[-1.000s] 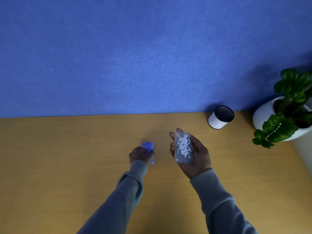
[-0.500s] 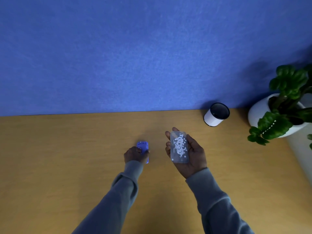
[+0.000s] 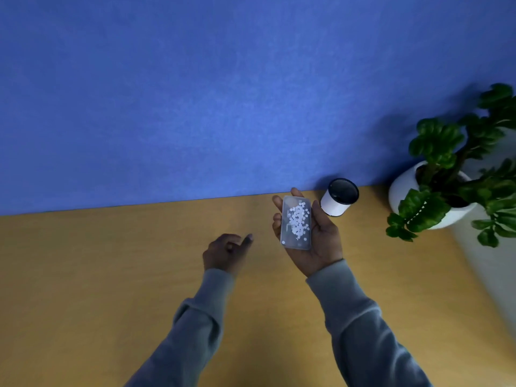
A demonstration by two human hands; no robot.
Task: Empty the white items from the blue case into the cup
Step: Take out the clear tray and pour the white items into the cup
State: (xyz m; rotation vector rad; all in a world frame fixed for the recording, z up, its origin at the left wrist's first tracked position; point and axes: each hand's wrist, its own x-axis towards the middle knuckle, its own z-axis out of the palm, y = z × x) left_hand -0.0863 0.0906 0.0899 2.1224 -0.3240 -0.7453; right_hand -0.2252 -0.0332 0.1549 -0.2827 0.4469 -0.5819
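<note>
My right hand (image 3: 312,241) lies palm up above the table and grips the open, clear-looking case (image 3: 296,222). A heap of small white items (image 3: 298,220) sits inside it. The white cup (image 3: 335,206) with a dark inside stands just right of the case's far end, close to my fingertips, at the table's back edge. My left hand (image 3: 226,251) hovers low over the table left of the case, fingers loosely curled, one finger stretched out. The blue lid seen earlier does not show; it may be hidden under this hand.
A green plant in a white pot (image 3: 405,188) stands at the back right, its leaves hanging toward the cup. A blue wall (image 3: 223,93) closes off the wooden table (image 3: 111,275) at the back. A pale surface borders the table on the right.
My right hand has carried the case forward and right, close to the cup. The blue lid under my left hand is no longer visible.
</note>
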